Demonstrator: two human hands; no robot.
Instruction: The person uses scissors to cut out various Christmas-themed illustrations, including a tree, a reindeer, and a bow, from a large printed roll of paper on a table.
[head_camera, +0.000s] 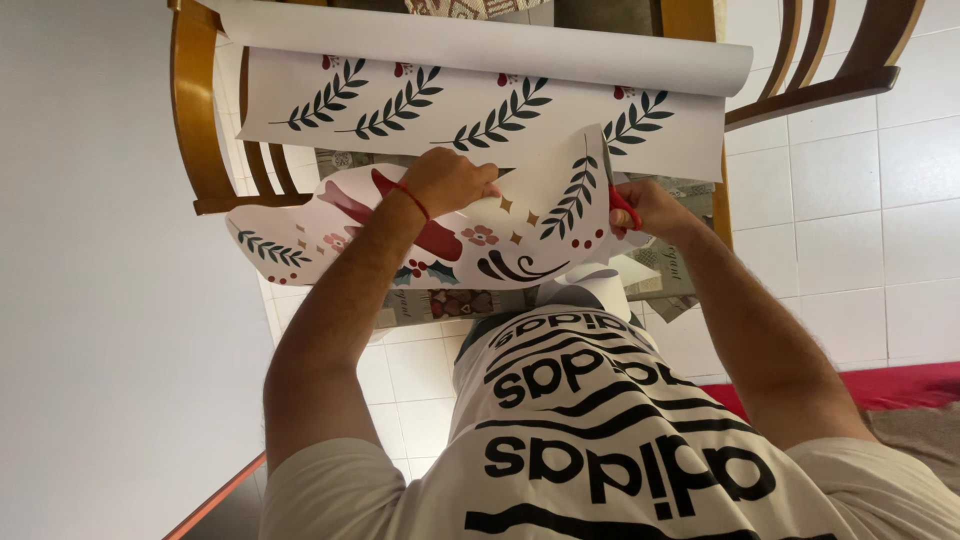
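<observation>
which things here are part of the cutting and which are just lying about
In use:
- left hand, holding the paper
- right hand, gripping the scissors
- wrapping paper, on a roll

Lying about:
- paper scraps under the sheet
- wooden chair
- second chair
- red cushion

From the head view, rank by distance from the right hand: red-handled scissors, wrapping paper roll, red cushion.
1. Red-handled scissors: held in the right hand.
2. Wrapping paper roll: above it, lying across the wooden chair.
3. Red cushion: lower right, by the floor.
</observation>
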